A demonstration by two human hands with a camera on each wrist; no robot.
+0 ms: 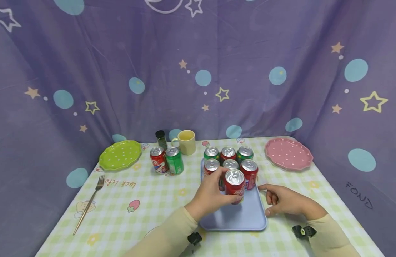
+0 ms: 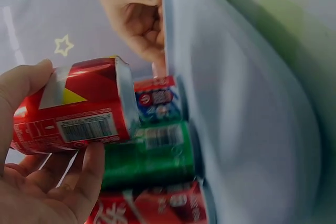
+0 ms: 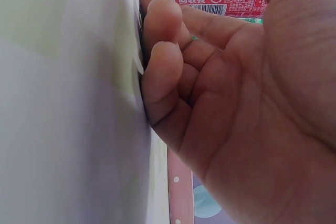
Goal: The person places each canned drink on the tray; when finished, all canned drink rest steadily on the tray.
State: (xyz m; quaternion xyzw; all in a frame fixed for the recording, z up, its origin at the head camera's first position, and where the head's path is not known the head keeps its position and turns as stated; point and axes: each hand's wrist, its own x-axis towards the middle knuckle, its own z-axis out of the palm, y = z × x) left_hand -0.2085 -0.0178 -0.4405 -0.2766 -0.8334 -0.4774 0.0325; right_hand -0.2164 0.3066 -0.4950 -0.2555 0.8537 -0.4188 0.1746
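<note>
My left hand (image 1: 210,196) grips a red soda can (image 1: 234,182) round its side, thumb in front. That can is upright, its base raised above the blue tray (image 1: 233,219), as the left wrist view shows. Behind it on the tray stand several red and green cans, including a red can (image 1: 250,173) at the right and a green can (image 2: 152,156) in the middle. My right hand (image 1: 287,201) rests at the tray's right edge, index finger and thumb at the rim, the other fingers loosely bent. Nothing is held in it.
Left of the tray stand a red can (image 1: 158,160) and a green can (image 1: 174,161), with a dark-capped jar (image 1: 161,140) and yellow mug (image 1: 187,143) behind. A green plate (image 1: 120,155), fork (image 1: 90,201) and pink plate (image 1: 289,153) lie toward the sides.
</note>
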